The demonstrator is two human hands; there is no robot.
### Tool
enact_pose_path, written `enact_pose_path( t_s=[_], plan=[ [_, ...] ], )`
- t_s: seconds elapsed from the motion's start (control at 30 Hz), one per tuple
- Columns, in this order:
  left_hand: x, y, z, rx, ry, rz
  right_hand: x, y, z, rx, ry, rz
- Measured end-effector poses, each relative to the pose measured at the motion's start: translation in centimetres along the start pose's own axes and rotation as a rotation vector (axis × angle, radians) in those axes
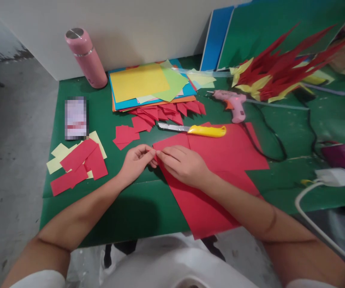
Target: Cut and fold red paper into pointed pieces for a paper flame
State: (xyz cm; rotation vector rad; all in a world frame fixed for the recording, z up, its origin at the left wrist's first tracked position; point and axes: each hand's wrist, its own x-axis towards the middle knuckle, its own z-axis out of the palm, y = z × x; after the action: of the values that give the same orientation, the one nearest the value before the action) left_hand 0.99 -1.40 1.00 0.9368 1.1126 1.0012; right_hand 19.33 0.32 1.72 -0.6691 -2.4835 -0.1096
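Observation:
My left hand (136,162) and my right hand (186,165) meet fingertip to fingertip, both pinching red paper at its edge. Fingers cover most of the pinched spot, so I cannot tell whether it is a small piece or a sheet's corner. Large red paper sheets (217,210) lie beneath my right hand and forearm, one reaching the table's front edge. Just beyond them rests a utility knife (207,131) with a yellow handle and its blade out. Small red paper squares (126,135) and a row of folded red paper points (172,111) lie past my left hand.
A pink hot glue gun (231,102) with a black cord lies behind the knife. Further back are coloured paper sheets (139,82), a pink bottle (87,60) and a red-and-yellow paper flame shape (280,68). Red and yellow strips (79,160) and a phone (76,118) lie left; a white plug (336,176) right.

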Motion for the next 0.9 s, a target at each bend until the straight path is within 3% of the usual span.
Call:
enact_pose_path(
  t_s=[0.13,0.3,0.37,0.53,0.9],
  plan=[
    [0.0,-0.1,0.0,-0.001,0.004,0.011,-0.1,0.2,0.2,0.303,0.032,0.164],
    [-0.1,-0.3,0.1,0.041,-0.012,0.046,0.1,0.7,0.2,0.957,0.012,0.742],
    [-0.2,-0.4,0.1,0.066,-0.015,0.05,0.2,0.9,0.3,1.085,-0.025,0.852],
    [-0.4,-0.5,0.1,0.119,-0.026,0.049,0.1,1.2,0.4,1.136,-0.105,0.923],
    [-0.4,-0.7,0.2,0.067,-0.048,0.046,0.3,1.4,0.2,1.008,-0.107,0.846]
  ],
)
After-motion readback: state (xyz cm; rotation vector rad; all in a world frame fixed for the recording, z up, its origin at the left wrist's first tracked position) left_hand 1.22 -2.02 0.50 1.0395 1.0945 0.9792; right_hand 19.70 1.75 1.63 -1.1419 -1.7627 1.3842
